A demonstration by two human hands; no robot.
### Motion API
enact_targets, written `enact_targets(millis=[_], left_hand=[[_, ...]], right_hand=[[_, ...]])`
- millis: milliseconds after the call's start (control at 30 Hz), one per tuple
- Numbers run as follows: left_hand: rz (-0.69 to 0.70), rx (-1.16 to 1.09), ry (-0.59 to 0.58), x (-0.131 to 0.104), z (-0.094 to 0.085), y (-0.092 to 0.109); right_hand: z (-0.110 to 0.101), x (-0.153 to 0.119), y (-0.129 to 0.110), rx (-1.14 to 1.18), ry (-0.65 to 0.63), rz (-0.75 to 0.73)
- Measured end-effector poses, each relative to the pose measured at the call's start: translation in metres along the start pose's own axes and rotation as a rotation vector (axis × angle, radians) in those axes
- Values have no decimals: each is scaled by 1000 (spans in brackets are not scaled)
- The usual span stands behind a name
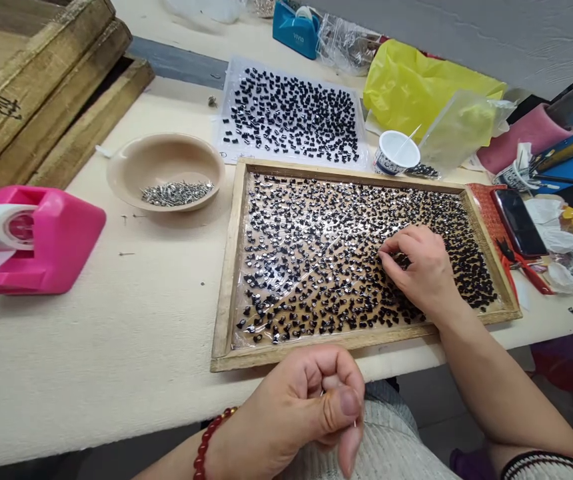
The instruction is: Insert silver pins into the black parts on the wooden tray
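Note:
A shallow wooden-framed tray [225,267] holds a great many small black pieces [311,267] with shiny metal bits, spread over a plastic-covered base. My right hand [421,270] is over the tray's right half, thumb and index fingertip pinched at the black pieces; what lies between them is too small to make out. In front of the tray's near edge, my left hand [311,407] is curled closed, its thumb pressed on the fingers. A glint of metal shows inside it, but the thing itself is mostly hidden. A red bead bracelet [206,437] circles that wrist.
Left of the tray stand a beige bowl [166,150] of metal pins and a pink tape dispenser [66,240]. Behind lies a white sheet [226,100] with more black pieces. A white cup [397,150], phone [519,223] and red-handled pliers [531,273] sit rightward. Wooden frames [66,87] are stacked left.

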State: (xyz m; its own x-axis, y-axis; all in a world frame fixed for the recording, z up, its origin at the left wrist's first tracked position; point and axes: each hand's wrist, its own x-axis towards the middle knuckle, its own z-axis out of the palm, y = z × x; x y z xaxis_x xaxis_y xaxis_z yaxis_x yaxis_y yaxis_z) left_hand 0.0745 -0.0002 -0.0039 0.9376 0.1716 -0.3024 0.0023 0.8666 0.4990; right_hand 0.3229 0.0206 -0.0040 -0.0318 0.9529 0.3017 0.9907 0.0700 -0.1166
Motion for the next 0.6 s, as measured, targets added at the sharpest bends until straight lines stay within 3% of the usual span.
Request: enact_targets(millis=[233,467,600], left_hand=[[130,34,-1,0,-1,-2],[142,33,8,2,1,-3],[163,-19,77,1,3,-2]], right_hand=[[0,0,0,-14,-8,-5],[1,0,1,-2,-5,-11],[-2,0,4,1,3,-3]])
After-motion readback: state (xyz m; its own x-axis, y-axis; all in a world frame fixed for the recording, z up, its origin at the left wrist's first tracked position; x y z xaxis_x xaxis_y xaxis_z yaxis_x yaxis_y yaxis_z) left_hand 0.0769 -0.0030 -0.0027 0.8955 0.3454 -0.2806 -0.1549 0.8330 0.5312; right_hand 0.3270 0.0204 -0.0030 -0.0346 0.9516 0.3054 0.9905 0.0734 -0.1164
